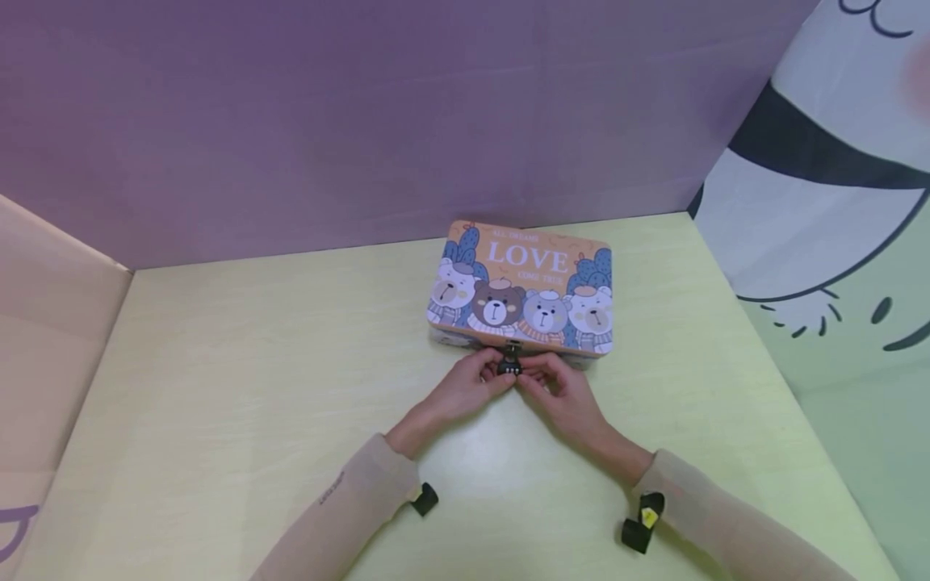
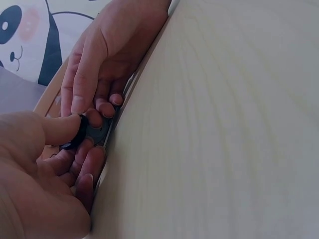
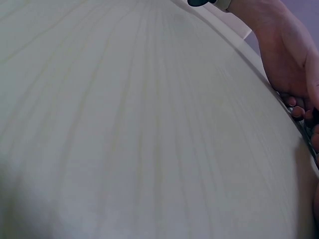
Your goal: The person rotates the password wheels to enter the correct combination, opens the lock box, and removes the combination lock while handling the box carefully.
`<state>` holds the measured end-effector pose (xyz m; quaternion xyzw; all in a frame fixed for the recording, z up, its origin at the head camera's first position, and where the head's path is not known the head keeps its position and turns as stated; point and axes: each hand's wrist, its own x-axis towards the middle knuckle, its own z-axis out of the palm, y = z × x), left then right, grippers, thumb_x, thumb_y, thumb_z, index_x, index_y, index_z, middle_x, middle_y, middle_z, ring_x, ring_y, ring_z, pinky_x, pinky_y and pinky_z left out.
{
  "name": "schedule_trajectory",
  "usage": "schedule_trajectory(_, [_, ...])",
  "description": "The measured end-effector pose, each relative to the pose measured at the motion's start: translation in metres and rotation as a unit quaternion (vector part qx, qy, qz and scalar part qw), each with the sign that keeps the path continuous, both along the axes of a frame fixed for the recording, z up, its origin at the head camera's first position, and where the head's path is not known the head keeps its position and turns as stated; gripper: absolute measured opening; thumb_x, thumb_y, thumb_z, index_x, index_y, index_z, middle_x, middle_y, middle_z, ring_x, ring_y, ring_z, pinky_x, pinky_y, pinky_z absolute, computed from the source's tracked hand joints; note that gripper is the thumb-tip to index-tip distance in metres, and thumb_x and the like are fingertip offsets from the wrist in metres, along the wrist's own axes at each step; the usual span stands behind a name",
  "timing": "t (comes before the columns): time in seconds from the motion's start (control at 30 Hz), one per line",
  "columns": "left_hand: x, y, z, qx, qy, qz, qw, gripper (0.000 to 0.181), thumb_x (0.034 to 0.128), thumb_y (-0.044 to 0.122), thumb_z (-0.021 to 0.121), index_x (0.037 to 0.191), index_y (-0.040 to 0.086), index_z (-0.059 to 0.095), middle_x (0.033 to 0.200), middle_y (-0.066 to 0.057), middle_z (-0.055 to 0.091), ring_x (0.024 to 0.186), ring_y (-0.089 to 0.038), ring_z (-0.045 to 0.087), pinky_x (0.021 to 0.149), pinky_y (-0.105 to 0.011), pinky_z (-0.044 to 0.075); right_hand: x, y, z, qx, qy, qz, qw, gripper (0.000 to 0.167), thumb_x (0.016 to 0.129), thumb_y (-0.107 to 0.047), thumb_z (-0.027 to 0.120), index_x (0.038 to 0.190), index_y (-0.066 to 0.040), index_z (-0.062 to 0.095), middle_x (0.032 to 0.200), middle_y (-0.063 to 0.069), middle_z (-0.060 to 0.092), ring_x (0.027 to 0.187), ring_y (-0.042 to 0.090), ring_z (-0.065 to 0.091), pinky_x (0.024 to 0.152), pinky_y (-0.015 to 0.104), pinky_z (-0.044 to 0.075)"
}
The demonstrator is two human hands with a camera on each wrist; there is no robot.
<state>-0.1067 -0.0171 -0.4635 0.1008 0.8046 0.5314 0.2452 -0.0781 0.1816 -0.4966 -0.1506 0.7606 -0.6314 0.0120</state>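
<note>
A small black combination padlock (image 1: 510, 367) with a row of pale digits sits at the front latch (image 1: 513, 346) of a tin box. My left hand (image 1: 465, 389) pinches it from the left side, thumb toward me. From the right, my right hand (image 1: 570, 403) holds the same padlock between thumb and fingers. The tin box (image 1: 530, 278) lies lid up, printed with bears, cacti and the word LOVE. In the left wrist view the fingers cover much of the padlock (image 2: 97, 132). Whether its shackle is locked, I cannot tell.
The pale wood-grain table (image 1: 254, 387) spreads out around the box. A purple wall panel (image 1: 363, 121) rises behind it, and a panda-print panel (image 1: 828, 234) borders the right side. Black straps (image 1: 643, 524) hang at both sleeve cuffs.
</note>
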Motion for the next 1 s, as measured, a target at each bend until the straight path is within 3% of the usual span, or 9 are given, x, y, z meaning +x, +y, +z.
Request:
schedule_trajectory(0.4, [0.0002, -0.0006, -0.0008, 0.012, -0.004, -0.002, 0.9999, 0.021, 0.1002, 0.020, 0.067, 0.115, 0.006, 0.065, 0.099, -0.006, 0.059, 0.089, -0.017, 0.054, 0.079, -0.030, 0.048, -0.0004, 0.0003, -0.0012, -0.004, -0.001, 0.003, 1.0000, 0.025, 0.092, 0.012, 0.065, 0.117, 0.008, 0.063, 0.106, 0.023, 0.068, 0.094, 0.005, 0.064, 0.085, 0.020, 0.056])
schedule_trajectory(1.0, [-0.0004, -0.0003, -0.0025, -0.004, -0.003, -0.002, 1.0000, 0.019, 0.1005, 0.022, 0.066, 0.113, 0.008, 0.066, 0.097, -0.004, 0.059, 0.089, -0.018, 0.054, 0.078, -0.031, 0.048, -0.0005, 0.0008, -0.0022, -0.002, 0.006, 0.002, 1.0000, 0.025, 0.092, 0.013, 0.065, 0.116, 0.008, 0.063, 0.105, 0.022, 0.069, 0.093, 0.005, 0.064, 0.085, 0.020, 0.056])
